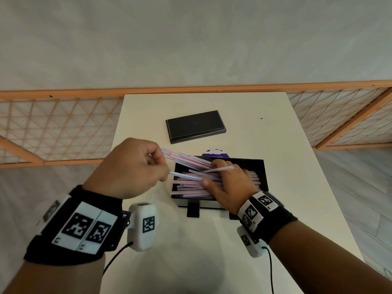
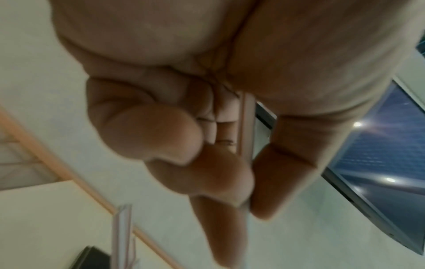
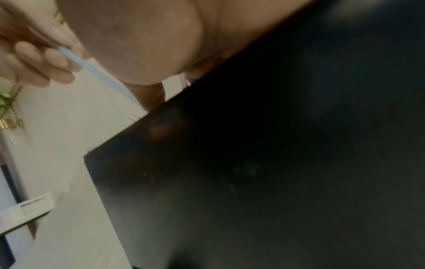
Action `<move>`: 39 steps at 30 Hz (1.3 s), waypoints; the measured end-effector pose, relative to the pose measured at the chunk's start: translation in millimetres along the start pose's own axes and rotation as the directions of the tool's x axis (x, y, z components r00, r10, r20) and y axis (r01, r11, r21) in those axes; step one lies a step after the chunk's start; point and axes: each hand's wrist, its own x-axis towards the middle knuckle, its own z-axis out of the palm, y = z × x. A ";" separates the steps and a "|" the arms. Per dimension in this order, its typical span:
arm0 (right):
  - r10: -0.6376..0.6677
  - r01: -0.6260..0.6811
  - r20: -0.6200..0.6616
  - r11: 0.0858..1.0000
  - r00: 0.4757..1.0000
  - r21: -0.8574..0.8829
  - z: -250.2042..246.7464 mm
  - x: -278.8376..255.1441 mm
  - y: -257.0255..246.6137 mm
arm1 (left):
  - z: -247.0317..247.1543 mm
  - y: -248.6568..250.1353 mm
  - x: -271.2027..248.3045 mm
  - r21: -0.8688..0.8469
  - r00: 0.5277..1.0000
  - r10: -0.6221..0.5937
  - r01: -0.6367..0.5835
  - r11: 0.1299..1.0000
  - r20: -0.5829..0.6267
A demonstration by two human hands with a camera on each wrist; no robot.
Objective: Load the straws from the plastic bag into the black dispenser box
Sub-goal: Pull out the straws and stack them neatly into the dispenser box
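Under the right hand (image 1: 230, 185), straws (image 1: 191, 188) partly hide.

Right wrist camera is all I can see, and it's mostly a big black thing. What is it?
Observer: That's the black dispenser box. It's open on top, with striped straws piled inside.
Operator: Where's its lid?
Observer: A flat black lid lies on the table, behind the box.
Operator: Is my hand inside it?
Observer: Yes, the right hand rests flat on the straw pile.
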 end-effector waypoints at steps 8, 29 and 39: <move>-0.110 0.118 -0.068 0.984 0.992 0.132 -0.1 -3.0 1.2 | 46.1 -21.9 18.0 -0.116 0.999 0.036 -0.032 0.993 0.034; -0.117 0.293 -0.457 0.895 0.882 0.337 -28.9 -13.3 -14.6 | 135.3 -34.6 32.6 0.332 0.927 0.370 -0.367 0.869 0.058; -0.279 0.496 -0.623 0.844 0.731 0.204 -52.0 -21.6 -20.1 | 139.1 -35.6 33.8 0.362 0.932 0.342 -0.363 0.859 0.123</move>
